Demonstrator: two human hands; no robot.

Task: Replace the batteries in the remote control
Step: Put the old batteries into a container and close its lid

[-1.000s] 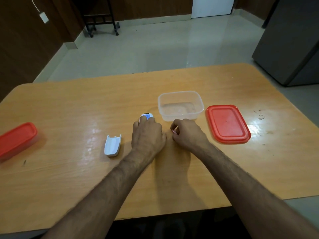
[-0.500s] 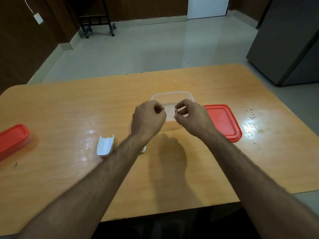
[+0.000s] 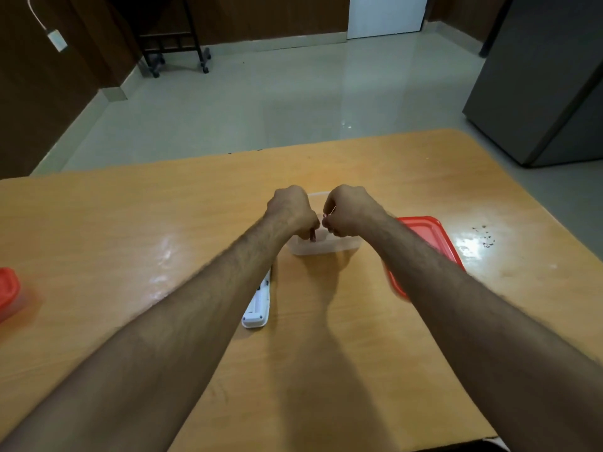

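Two hands hover over the tub, each pinching a small battery.

Our left hand [image 3: 292, 212] nips a small dark cylindrical battery [image 3: 313, 236] end-down over the clear plastic tub [image 3: 346, 247]; our right hand [image 3: 350, 210] pinches something small and reddish [image 3: 325, 218], likely another. The white plastic remote control [image 3: 257, 305] lies on the orange wooden surface [image 3: 130, 230] near us, partly under our left forearm. We judge the cells light, hard, smooth and prone to roll, so we grip them across the barrel; the remote is stiff and best held by its long edges.

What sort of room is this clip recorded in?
Probably a home dining or kitchen area: a wooden table on a glossy tiled floor, a tall grey appliance, likely a fridge, and plastic food containers on the table.
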